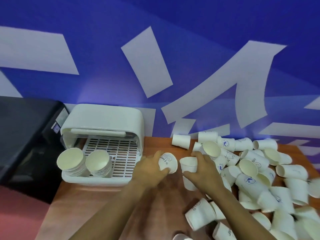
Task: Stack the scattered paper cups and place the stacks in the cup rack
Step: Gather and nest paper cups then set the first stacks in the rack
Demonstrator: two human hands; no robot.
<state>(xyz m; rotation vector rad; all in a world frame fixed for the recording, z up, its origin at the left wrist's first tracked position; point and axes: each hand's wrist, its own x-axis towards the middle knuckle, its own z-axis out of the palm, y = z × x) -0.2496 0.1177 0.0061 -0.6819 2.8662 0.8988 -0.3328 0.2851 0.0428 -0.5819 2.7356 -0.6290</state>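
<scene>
Wooden table (152, 144), white cup rack (103, 179) at left, scattered paper cups (256, 170) at right

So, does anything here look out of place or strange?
Mostly the loose paper cups: they lie tipped in a heap on the wooden table, right of the hands. The two stacks in the cup rack lean towards the camera. Nothing looks spilled or damaged.

Bright even light, soft glare on blue wall (90, 99), blurred, warped edges
</scene>
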